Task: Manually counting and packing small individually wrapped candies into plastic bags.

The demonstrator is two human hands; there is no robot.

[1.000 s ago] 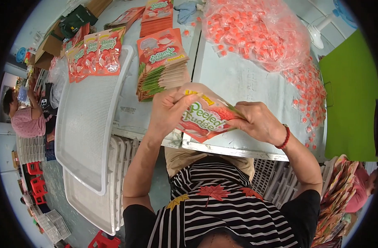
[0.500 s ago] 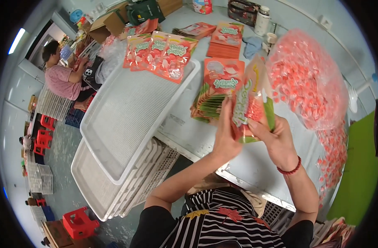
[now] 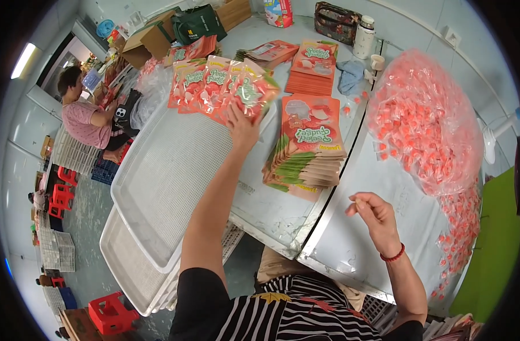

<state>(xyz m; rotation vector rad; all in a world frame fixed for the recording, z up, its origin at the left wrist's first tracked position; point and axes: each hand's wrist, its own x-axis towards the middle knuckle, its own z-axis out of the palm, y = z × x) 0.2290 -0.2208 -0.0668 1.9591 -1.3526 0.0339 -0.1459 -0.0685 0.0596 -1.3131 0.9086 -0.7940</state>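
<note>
At the near end of a row of filled pink pouches (image 3: 196, 85), my left hand (image 3: 242, 128) grips the lower edge of a shiny candy pouch (image 3: 252, 94). This pouch overlaps the others on the far end of the white mesh tray (image 3: 163, 165); its image is slightly blurred. My right hand (image 3: 376, 219) hovers over the metal table at the right, fingers loosely bent and nothing visible in them. Between my hands lies a fanned stack of flat pouches (image 3: 311, 133), printed pink with tan and green ends.
A big clear bag of wrapped red candies (image 3: 425, 119) stands right, with loose candies (image 3: 460, 227) spilling beside it. Behind are another pouch stack (image 3: 312, 65), a blue cloth (image 3: 351, 77) and a white bottle (image 3: 363, 37). A person (image 3: 88, 113) sits far left; a red stool (image 3: 112, 312) stands below.
The pouch that both hands held over the table has gone left with my left hand onto the row at the tray. My right hand has let go and moved slightly down.
</note>
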